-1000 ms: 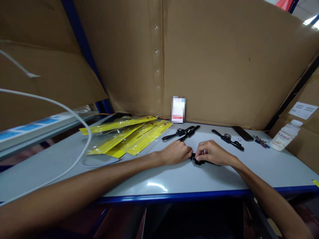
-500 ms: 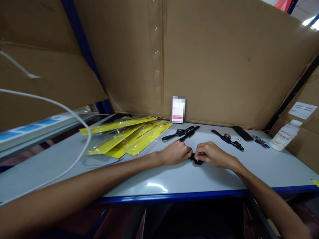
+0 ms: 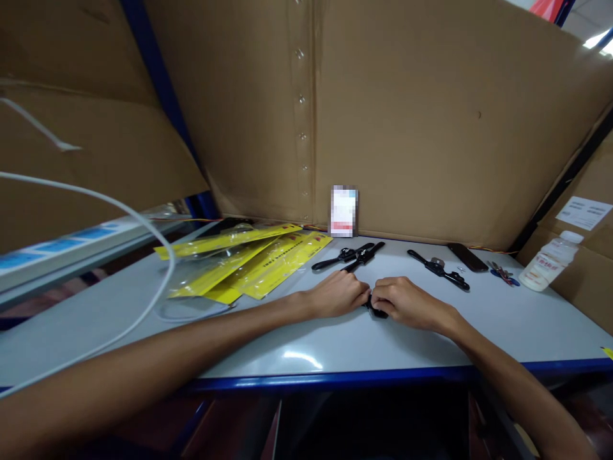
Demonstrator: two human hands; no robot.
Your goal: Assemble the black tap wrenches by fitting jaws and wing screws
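Observation:
Close together near the front of the table, my left hand (image 3: pixel 340 294) and my right hand (image 3: pixel 406 303) are both closed over a black spokeshave (image 3: pixel 378 312). Most of it is hidden; a dark piece shows below the right fingers. My left fingers wrap its left side, while the right fingertips pinch at its middle; whether they hold a small part there I cannot tell. Just beyond my left hand, two black spokeshaves (image 3: pixel 363 255) lie crossed. Another black spokeshave (image 3: pixel 438 269) rests to the right, a small metal plate at its middle.
Yellow-backed clear packages (image 3: pixel 258 265) overlap at the left, with a white cable (image 3: pixel 165 255) looping before them. A phone (image 3: pixel 343 211) leans on the cardboard wall (image 3: pixel 407 128). A dark oblong object (image 3: pixel 468 257), keys (image 3: pixel 501 273) and a white bottle (image 3: pixel 550 262) are at the right.
My right hand has shifted slightly left and its fingers have curled further over the spokeshave. The left hand stays in place.

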